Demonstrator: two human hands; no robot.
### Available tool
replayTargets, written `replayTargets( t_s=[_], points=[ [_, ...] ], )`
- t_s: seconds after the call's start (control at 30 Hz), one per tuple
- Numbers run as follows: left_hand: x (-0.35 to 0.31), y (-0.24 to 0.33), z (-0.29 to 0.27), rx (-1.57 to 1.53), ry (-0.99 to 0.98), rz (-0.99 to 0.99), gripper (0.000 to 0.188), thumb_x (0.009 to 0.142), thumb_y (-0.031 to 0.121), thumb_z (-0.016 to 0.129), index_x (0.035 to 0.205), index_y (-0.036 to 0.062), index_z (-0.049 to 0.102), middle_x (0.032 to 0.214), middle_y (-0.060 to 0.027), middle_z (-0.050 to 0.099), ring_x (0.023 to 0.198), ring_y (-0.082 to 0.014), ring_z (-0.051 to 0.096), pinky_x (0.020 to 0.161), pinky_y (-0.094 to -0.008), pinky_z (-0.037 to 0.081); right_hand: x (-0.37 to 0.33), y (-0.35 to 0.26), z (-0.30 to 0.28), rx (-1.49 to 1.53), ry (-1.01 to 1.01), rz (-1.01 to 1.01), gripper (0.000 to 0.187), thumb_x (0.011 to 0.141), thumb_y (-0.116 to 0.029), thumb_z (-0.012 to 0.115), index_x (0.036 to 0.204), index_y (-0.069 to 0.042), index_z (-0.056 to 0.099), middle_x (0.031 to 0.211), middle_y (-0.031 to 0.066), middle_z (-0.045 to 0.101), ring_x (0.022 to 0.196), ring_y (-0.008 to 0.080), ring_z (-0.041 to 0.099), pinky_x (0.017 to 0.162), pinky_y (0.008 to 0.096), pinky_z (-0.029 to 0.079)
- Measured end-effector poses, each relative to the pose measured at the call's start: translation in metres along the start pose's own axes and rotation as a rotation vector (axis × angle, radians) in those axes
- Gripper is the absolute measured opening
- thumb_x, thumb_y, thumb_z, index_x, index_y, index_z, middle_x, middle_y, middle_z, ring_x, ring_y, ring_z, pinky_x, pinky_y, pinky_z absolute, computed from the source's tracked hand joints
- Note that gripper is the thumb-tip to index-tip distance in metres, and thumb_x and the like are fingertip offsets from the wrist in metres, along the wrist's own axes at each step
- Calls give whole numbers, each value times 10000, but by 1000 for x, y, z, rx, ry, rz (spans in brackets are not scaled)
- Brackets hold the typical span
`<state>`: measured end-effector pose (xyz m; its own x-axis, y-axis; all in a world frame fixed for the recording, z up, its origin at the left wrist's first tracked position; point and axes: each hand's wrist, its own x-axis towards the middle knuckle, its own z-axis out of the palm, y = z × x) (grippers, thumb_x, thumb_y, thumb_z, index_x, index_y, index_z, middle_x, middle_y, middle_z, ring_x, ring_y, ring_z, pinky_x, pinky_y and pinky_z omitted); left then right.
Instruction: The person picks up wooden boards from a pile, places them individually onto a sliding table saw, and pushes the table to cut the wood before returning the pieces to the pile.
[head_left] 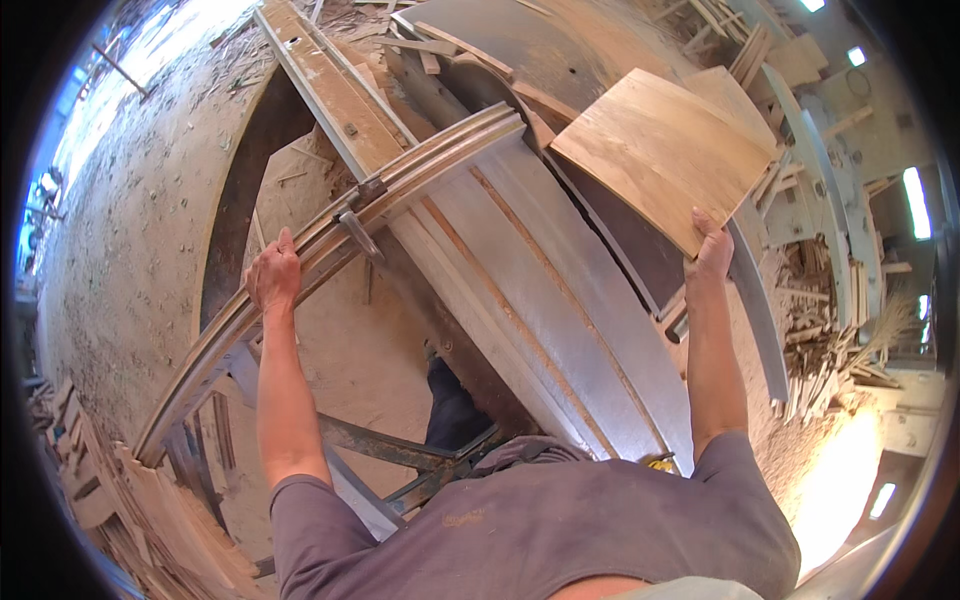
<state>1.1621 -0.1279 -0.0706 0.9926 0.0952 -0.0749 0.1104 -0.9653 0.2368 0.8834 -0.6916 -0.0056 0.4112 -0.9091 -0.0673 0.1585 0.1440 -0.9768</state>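
My right hand (709, 245) grips the near corner of a flat wooden board (660, 150), thumb on its upper face. The board is held out to the right, tilted, beyond the edge of a grey metal sliding table (560, 270) with two lengthwise slots. My left hand (274, 272) is closed around a long fence rail (440, 165) that crosses the table's far end and runs down to the left. A metal stop (358, 232) sits on this rail, to the right of my left hand. The undersides of the fingers on both hands are hidden.
A second board (733, 100) shows behind the held one. A long beam (335, 95) reaches away from the rail. Dark metal frame bars (370, 437) stand low in front of me. Wood scraps (815, 340) pile up at right, and more offcuts (110, 500) lie at lower left.
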Motion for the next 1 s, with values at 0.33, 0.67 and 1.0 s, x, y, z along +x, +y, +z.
replayTargets(
  t_s=[0.33, 0.67, 1.0],
  points=[
    [55, -6, -5, -46, 149, 55, 584, 1012, 560, 413, 888, 97, 747, 932, -208, 723, 916, -420, 665, 863, -498, 482, 157, -16, 258, 107, 87, 51, 327, 814, 19, 663, 1134, 68, 621, 1098, 155, 640, 1033, 303, 644, 936, 430, 527],
    [47, -12, 5, -61, 207, 101, 531, 1011, 489, 446, 866, 70, 739, 932, -217, 715, 917, -400, 667, 854, -511, 485, 116, -100, 136, 88, -49, -54, 178, 801, -69, 736, 973, -53, 694, 917, 70, 698, 868, 234, 684, 778, 368, 578],
    [85, -76, 91, 532, 558, 738, 211, 985, 113, 472, 1004, 69, 678, 929, -120, 704, 839, -247, 698, 694, -348, 567, -146, -98, -68, 96, 345, 272, 375, 797, -295, 747, 1060, -36, 679, 1021, 90, 700, 1098, 222, 633, 975, 439, 496]
  ],
)
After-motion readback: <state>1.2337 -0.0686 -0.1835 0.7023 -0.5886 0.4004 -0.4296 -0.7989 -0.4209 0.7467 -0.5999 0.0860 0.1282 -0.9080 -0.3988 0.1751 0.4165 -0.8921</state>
